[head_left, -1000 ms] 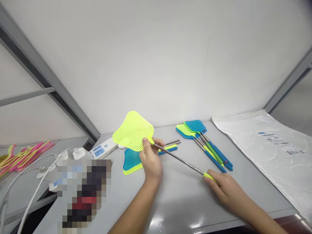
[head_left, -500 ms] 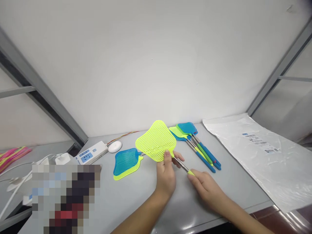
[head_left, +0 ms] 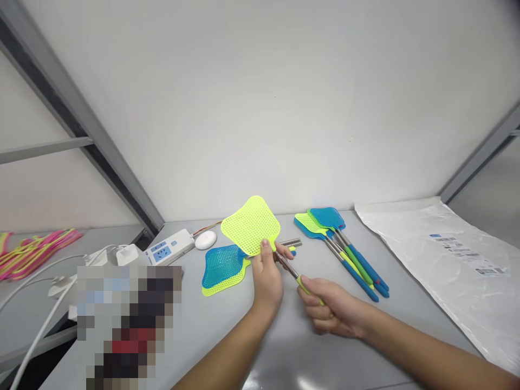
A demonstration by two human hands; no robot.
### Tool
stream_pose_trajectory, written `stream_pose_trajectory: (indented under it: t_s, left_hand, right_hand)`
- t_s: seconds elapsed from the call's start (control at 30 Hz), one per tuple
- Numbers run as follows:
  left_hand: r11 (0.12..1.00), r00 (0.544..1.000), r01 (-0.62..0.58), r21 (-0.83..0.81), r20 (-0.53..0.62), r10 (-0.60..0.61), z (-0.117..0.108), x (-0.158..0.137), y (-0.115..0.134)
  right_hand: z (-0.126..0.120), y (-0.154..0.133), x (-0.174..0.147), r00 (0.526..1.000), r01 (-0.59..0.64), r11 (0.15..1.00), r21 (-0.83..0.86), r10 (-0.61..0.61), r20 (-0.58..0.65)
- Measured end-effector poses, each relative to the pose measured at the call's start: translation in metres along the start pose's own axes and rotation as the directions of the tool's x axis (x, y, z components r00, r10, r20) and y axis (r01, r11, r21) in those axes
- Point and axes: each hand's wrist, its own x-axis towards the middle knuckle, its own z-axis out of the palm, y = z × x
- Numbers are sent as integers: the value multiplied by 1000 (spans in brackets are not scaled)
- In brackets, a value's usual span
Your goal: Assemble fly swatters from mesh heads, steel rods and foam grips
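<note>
Between my two hands is a yellow fly swatter (head_left: 252, 225) with a perforated head and a metal shaft. My left hand (head_left: 268, 276) grips it where the head meets the shaft, thumb on the front. My right hand (head_left: 335, 306) is wrapped round its yellow handle. Behind my left hand, a blue fly swatter (head_left: 223, 266) lies over another yellow swatter (head_left: 222, 285) on the table. Their metal shafts are partly hidden by my left hand. To the right is a pile of several blue, green and yellow fly swatters (head_left: 351, 254), handles toward me.
A white plastic mailing bag (head_left: 430, 265) with a label covers the table's right side. At left are a power strip (head_left: 170, 246), a round white device (head_left: 205, 240), white cables (head_left: 44, 325) and pink-yellow cords (head_left: 36, 252). A blurred-out patch hides the front left. A wall stands behind.
The view has turned slightly, so the table things sit further right. My right hand has moved away from my left and now wraps the handle, with more metal shaft showing.
</note>
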Motion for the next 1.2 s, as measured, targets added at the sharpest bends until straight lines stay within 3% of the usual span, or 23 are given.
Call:
stream_pose_trajectory:
  t_s: [0.07,0.1,0.17,0.2,0.23,0.27,0.33,0.4,0.47,0.53,0.63,0.73,0.8,0.87,0.9,0.97,1.07,1.2]
  left_hand:
    - [999,999,-21,50,-42,23,-5,6,0]
    - [997,998,-35,68,-58,39,-8,8,0]
    - [995,995,-57,78,-76,63,-12,12,0]
    - [995,995,-62,74,-79,68,-13,13,0]
    - [995,994,-65,70,-79,71,-14,13,0]
    - [996,994,-66,68,-82,71,-15,14,-1]
    - [996,994,-62,66,-86,68,-15,13,-2]
    - [996,994,-58,73,-83,64,-15,13,-3]
    - [994,996,-54,90,-65,60,-16,13,-5]
    - [994,998,-39,106,-52,44,-16,13,-7]
    - [993,998,4,120,-67,4,-16,15,-10]
    - [986,996,36,164,-89,-22,-18,19,-12]
    - [977,995,50,207,-98,-30,-18,21,-13]
    - [965,993,52,255,-113,-23,-19,22,-14]
    - [959,993,48,279,-115,-16,-19,22,-14]
    - [950,995,37,310,-102,-5,-19,23,-14]
    - [955,999,16,295,-40,-4,-18,23,-12]
    - [965,991,-48,260,131,14,-16,19,-11]
  right_hand:
    - [3,-6,9,982,94,951,-293,-137,-132]
    - [5,-8,13,949,129,867,-482,-249,-194]
    - [8,-10,20,847,102,607,-788,-468,-251]
    - [10,-10,22,797,61,493,-868,-547,-255]
    - [11,-8,25,771,28,433,-901,-583,-256]
    - [11,-6,26,764,23,421,-907,-592,-256]
    - [11,-3,28,795,100,517,-850,-555,-244]
    - [8,0,26,887,187,733,-653,-412,-209]
    - [3,-1,24,964,180,914,-363,-238,-121]
    - [0,-2,21,988,138,978,-153,-146,-42]
    - [1,-3,21,988,138,981,-139,-146,-47]
    - [7,1,22,933,193,875,-445,-304,-193]
    - [9,5,23,834,125,648,-751,-478,-274]
    - [9,7,23,757,-60,359,-931,-592,-277]
    - [8,8,23,743,-150,240,-959,-612,-270]
    - [7,7,22,739,-261,95,-961,-621,-262]
    - [10,4,18,732,-286,66,-956,-628,-262]
    - [15,2,2,661,-213,218,-952,-686,-305]
